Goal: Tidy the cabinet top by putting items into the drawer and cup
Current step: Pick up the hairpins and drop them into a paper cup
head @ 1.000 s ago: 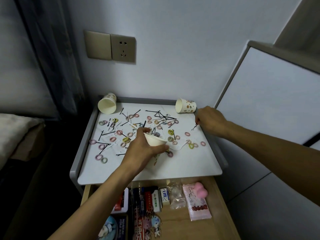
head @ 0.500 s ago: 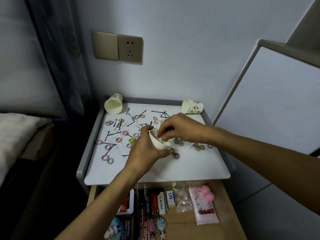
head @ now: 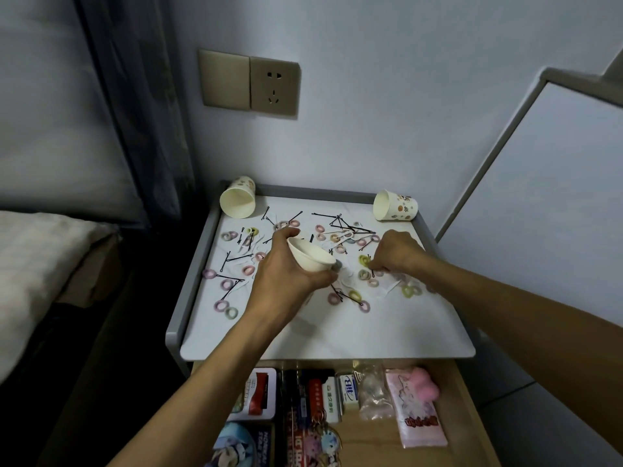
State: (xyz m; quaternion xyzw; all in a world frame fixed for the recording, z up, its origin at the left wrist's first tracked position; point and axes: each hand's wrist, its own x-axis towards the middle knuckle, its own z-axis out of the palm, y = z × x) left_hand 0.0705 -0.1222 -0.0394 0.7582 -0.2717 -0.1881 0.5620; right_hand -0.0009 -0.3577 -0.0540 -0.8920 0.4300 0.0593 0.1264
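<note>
My left hand [head: 286, 274] grips a white paper cup [head: 308, 256], tilted with its mouth facing up and left, just above the white cabinet top [head: 337, 328]. Several small pastel hair ties [head: 364, 261] and black bobby pins [head: 236, 257] lie scattered over the top. My right hand [head: 396, 252] is down on the surface to the right of the cup, fingers curled and pinching at a bobby pin beside a yellow-green hair tie. The open wooden drawer [head: 455, 399] below holds several packets and boxes.
Two more paper cups lie on their sides at the back corners, one left [head: 237, 202] and one right [head: 394, 207]. A raised grey rim [head: 188, 281] borders the top. A pink plush item [head: 421, 387] sits in the drawer. A bed lies left, a white panel right.
My right hand went from the far right of the top to the cup mouth, then back down to the surface right of the cup. The left hand kept holding the cup.
</note>
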